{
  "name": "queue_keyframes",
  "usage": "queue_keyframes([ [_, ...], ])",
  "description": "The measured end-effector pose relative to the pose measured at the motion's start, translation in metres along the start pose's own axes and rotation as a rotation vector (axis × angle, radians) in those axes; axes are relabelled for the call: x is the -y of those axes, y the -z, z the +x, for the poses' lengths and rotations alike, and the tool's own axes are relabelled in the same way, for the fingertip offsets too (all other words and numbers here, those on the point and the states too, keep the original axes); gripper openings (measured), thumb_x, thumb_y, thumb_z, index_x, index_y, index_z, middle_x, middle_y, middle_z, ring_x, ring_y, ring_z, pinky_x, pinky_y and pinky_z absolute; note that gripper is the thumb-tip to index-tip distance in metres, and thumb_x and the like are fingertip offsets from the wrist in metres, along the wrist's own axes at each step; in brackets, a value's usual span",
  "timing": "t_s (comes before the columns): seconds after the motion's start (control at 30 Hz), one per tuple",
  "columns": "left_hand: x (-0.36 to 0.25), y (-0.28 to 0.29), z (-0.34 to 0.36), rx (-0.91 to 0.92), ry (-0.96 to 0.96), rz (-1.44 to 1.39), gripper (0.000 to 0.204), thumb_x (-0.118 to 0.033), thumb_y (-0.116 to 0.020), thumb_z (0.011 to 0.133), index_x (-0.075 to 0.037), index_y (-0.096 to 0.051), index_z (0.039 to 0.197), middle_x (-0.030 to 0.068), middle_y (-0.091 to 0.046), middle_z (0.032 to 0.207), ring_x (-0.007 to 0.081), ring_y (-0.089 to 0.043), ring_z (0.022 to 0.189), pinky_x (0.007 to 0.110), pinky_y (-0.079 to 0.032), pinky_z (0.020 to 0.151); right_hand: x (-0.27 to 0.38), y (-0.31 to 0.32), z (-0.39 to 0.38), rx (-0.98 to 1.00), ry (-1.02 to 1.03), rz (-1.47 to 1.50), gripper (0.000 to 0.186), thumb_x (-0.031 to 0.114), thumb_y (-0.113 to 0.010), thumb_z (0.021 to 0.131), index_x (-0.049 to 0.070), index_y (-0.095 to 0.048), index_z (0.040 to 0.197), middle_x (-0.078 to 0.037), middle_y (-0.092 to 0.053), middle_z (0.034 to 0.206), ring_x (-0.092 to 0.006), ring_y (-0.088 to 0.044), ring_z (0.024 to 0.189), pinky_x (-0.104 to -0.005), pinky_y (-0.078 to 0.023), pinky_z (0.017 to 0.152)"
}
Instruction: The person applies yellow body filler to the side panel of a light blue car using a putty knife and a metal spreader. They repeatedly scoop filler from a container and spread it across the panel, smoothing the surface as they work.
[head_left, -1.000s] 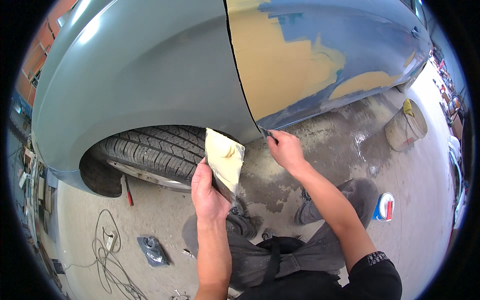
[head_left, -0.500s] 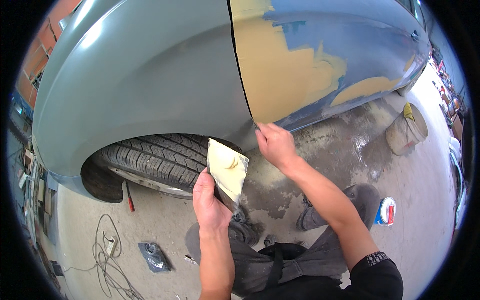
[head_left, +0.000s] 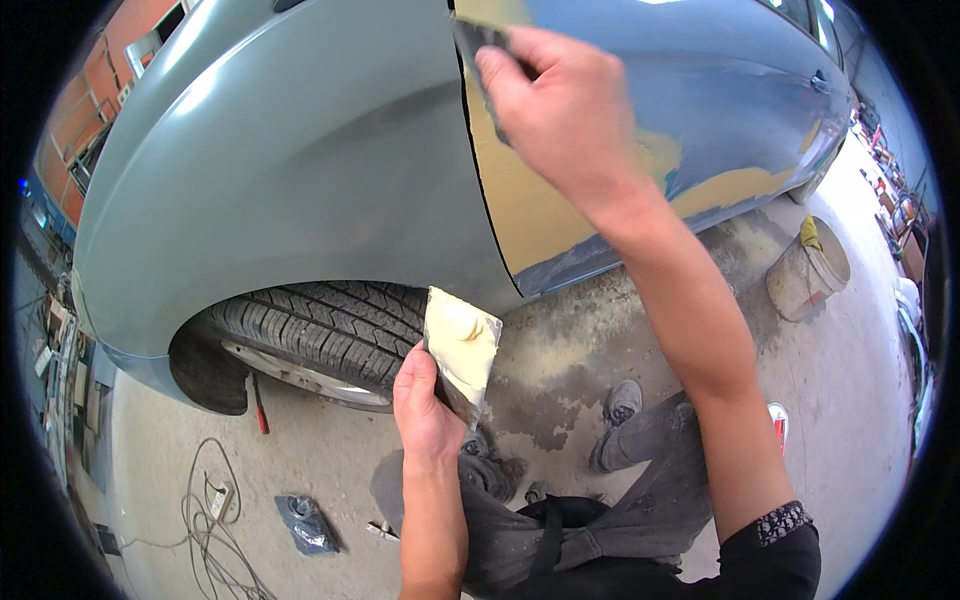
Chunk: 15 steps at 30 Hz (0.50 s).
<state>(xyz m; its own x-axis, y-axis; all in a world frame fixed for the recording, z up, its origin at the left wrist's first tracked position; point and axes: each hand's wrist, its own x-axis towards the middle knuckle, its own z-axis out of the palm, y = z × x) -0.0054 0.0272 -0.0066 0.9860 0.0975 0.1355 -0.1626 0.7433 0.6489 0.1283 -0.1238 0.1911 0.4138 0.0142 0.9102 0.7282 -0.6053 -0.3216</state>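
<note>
My left hand (head_left: 425, 400) holds a flat board (head_left: 460, 350) smeared with pale yellow filler, tilted up in front of the tyre (head_left: 320, 330). My right hand (head_left: 545, 100) is raised high against the car door (head_left: 600, 190), gripping a dark spreader (head_left: 475, 40) pressed near the door's front edge. The door carries a broad patch of yellow filler over blue paint. Left of the door gap lies the grey-green fender (head_left: 300, 190).
A pale bucket (head_left: 808, 275) with a yellow rag stands at the right by the door's rear. A round can (head_left: 778, 425) sits behind my right arm. Cables (head_left: 215, 505), a dark rag (head_left: 305, 522) and a red-handled tool (head_left: 260, 412) lie on the concrete floor.
My right hand has risen from the door's lower edge to the upper part of the filler patch. The left hand with the board stays by the tyre.
</note>
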Motion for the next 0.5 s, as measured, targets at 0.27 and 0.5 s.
queue_keyframes([
  [0.27,0.005,0.001,-0.009,-0.099,-0.262,0.253,0.040,-0.026,-0.055,0.097,0.007,-0.054,0.118,0.0087,-0.064,0.108,0.0141,-0.060,0.096,0.029,-0.048,0.087,0.031,0.062,-0.093,0.421,-0.137,0.418,0.032,0.011,-0.062,0.091,-0.001,-0.061,0.120,-0.009,-0.067,0.101,-0.0145,-0.061,0.086,-0.0255,-0.048,0.076],
  [0.5,0.004,-0.001,-0.008,-0.088,-0.126,0.073,0.038,-0.028,-0.052,0.098,0.005,-0.054,0.117,0.0100,-0.064,0.111,0.0174,-0.063,0.096,0.032,-0.050,0.088,-0.007,0.076,-0.164,0.780,-0.539,0.584,0.019,0.013,-0.058,0.094,0.001,-0.064,0.107,-0.005,-0.064,0.085,-0.0135,-0.057,0.072,-0.0282,-0.048,0.067],
])
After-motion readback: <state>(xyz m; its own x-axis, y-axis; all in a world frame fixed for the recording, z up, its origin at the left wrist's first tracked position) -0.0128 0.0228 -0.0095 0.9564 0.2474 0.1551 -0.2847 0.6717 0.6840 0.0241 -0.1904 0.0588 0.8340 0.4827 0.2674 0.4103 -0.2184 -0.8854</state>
